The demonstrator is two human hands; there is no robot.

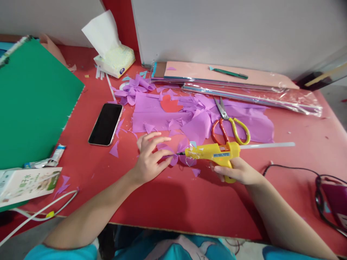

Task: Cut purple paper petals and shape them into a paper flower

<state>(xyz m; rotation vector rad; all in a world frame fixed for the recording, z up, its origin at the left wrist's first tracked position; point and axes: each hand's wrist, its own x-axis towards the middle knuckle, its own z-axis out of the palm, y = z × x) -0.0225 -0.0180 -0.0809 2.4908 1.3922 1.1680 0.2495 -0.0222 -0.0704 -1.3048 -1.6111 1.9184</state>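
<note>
My right hand (238, 171) is wrapped round the handle of a yellow hot glue gun (208, 151). A long clear glue stick (268, 145) sticks out of the gun's back, and its nozzle points left. The nozzle tip meets the middle of a purple paper flower (183, 144) lying on the red table. My left hand (151, 155) has thumb and index finger at the flower's left petal, pinching it, while the other fingers are spread above the table. Scissors (224, 117) with one red and one yellow handle lie open just behind the gun.
Purple paper sheets (159, 121), scraps and a red paper piece (170, 104) lie behind my hands. A phone (105, 124), tissue pack (115, 59) and green board (35, 104) are left. Wrapped paper packs (189, 70) carry a green cutter knife (230, 73). A black cable (292, 167) runs right.
</note>
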